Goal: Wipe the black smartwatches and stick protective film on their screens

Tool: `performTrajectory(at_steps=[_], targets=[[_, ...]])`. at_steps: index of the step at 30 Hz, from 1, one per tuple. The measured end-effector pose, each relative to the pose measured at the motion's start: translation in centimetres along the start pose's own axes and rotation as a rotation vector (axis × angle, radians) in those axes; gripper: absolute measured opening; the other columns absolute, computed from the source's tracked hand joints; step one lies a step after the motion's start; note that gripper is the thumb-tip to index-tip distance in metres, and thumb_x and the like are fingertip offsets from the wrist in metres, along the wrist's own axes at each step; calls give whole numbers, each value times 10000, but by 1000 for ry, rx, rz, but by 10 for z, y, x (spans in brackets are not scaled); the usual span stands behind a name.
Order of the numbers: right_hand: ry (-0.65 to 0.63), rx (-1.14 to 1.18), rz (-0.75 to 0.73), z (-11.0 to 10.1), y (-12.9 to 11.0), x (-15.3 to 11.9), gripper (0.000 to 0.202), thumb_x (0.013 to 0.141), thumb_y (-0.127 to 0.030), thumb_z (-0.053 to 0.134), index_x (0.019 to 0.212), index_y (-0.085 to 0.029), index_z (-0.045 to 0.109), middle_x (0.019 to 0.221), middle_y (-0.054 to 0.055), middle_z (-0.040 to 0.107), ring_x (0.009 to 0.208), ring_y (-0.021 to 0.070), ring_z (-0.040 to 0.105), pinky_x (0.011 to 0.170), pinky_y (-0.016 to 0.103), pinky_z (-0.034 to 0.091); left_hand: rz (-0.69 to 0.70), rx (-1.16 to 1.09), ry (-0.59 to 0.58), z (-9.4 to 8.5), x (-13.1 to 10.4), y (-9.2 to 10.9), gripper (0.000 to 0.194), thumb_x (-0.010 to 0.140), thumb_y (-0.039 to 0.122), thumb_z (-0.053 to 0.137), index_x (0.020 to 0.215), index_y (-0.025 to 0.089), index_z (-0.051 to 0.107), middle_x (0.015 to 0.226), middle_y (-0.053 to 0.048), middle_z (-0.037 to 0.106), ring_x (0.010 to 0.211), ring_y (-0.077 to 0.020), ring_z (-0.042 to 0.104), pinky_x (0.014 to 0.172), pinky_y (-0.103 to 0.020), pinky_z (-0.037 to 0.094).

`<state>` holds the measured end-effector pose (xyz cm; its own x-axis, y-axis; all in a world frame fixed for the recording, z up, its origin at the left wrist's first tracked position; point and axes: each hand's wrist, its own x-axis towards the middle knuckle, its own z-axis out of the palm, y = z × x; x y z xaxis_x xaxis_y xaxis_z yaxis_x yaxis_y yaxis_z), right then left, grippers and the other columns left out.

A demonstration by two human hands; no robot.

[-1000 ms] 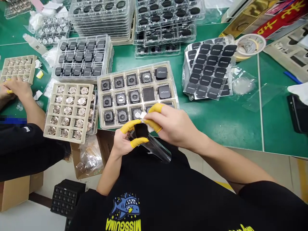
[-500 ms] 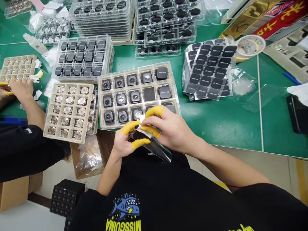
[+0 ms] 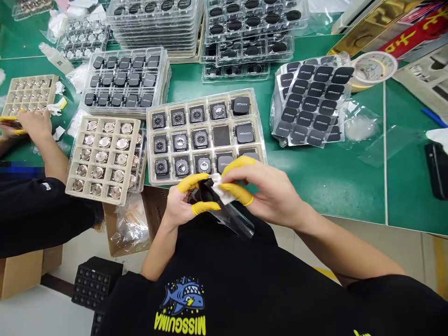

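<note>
My left hand [image 3: 189, 200] grips a dark glossy piece [image 3: 206, 192], probably a watch, between thumb and fingers; my hand hides part of it. From it a clear plastic film [image 3: 241, 221] hangs down to the right. In my right hand [image 3: 266, 191] a white wiping cloth [image 3: 223, 190] is pinched against the dark piece. Yellow finger cots cover fingertips on both hands. Just beyond them lies a beige tray [image 3: 206, 154] with square watches face down and black square cards in its cells.
Left of it is a tray of round watches [image 3: 105, 156]. Behind stand stacked clear trays [image 3: 157, 28] and black-part trays [image 3: 122, 79]. Sticker sheets [image 3: 311, 100] and a tape roll [image 3: 374, 70] lie right. At far left, a co-worker's hand [image 3: 33, 126] works by another tray.
My right hand has shifted right and slightly down with the white cloth, uncovering more of the dark piece. My left hand keeps its grip. The whole view has shifted slightly.
</note>
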<state>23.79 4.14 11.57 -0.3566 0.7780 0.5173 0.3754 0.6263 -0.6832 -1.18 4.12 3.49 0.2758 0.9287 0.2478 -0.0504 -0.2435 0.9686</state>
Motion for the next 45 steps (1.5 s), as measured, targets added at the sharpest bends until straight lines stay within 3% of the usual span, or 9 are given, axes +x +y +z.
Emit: performTrajectory(at_steps=[6, 10, 14, 21, 28, 33, 38, 42, 45], targets=[[-112, -135, -121, 6, 4, -5, 104, 1166, -180, 665, 1186, -233, 752, 1055, 88, 793, 883, 226, 676, 746, 345, 567, 56, 65, -74, -5, 1, -3, 787, 744, 700, 1054, 1342, 220, 877, 1006, -55, 898, 825, -196, 845, 778, -283, 722], [-171, -146, -258, 9, 2, -2, 124, 1161, -155, 653, 1181, -213, 761, 1015, 74, 807, 862, 225, 622, 717, 353, 530, 97, 91, -99, -8, 0, -5, 800, 751, 709, 1049, 1364, 226, 877, 1094, -87, 924, 898, -219, 879, 843, -289, 723], [-104, -307, -339, 20, -5, 4, 229, 1174, -130, 578, 1089, -203, 778, 896, 57, 763, 813, 224, 573, 653, 360, 453, 122, 112, -143, -9, 0, -4, 778, 773, 673, 1051, 1386, 230, 867, 1224, -121, 937, 1086, -286, 917, 998, -343, 733], [15, -489, -207, 32, 7, 7, 175, 1160, -190, 612, 1116, -220, 778, 955, 96, 750, 842, 257, 614, 726, 403, 527, 84, 14, -19, -1, -3, -12, 823, 690, 630, 1111, 1349, 200, 869, 1055, -76, 937, 880, -239, 906, 859, -316, 754], [96, -254, 4, -3, 17, 0, 200, 1092, -139, 738, 1197, -304, 783, 1031, 58, 779, 900, 254, 743, 779, 411, 626, -1, -93, 36, -3, -4, -2, 817, 654, 554, 1150, 1353, 228, 879, 1062, -70, 943, 876, -229, 919, 796, -279, 765], [-9, -103, -90, -2, -3, -3, 155, 1112, -157, 740, 1208, -277, 758, 1030, 57, 784, 892, 221, 726, 733, 347, 579, 69, -121, -32, -3, 3, 4, 778, 725, 519, 1122, 1414, 275, 857, 1110, -60, 946, 909, -212, 919, 866, -274, 757], [-63, -264, -217, 19, 0, -2, 103, 1151, -223, 685, 1187, -238, 780, 995, 77, 769, 842, 231, 639, 699, 365, 515, 68, -34, -41, -3, 2, 1, 783, 719, 634, 1088, 1359, 235, 878, 1029, -57, 926, 849, -211, 888, 818, -281, 742], [0, -369, -151, 22, 22, 2, 134, 1135, -194, 673, 1147, -239, 798, 1014, 95, 774, 895, 264, 664, 738, 397, 540, 34, 1, 36, -5, -4, -1, 795, 685, 657, 1098, 1312, 214, 892, 993, -58, 919, 826, -210, 882, 800, -285, 748], [60, -287, -48, 12, 28, 4, 173, 1106, -135, 666, 1134, -261, 782, 979, 76, 768, 881, 266, 700, 724, 408, 577, 6, -33, 25, -7, -7, 0, 816, 675, 643, 1108, 1333, 217, 880, 1012, -63, 928, 859, -235, 903, 809, -311, 764]])
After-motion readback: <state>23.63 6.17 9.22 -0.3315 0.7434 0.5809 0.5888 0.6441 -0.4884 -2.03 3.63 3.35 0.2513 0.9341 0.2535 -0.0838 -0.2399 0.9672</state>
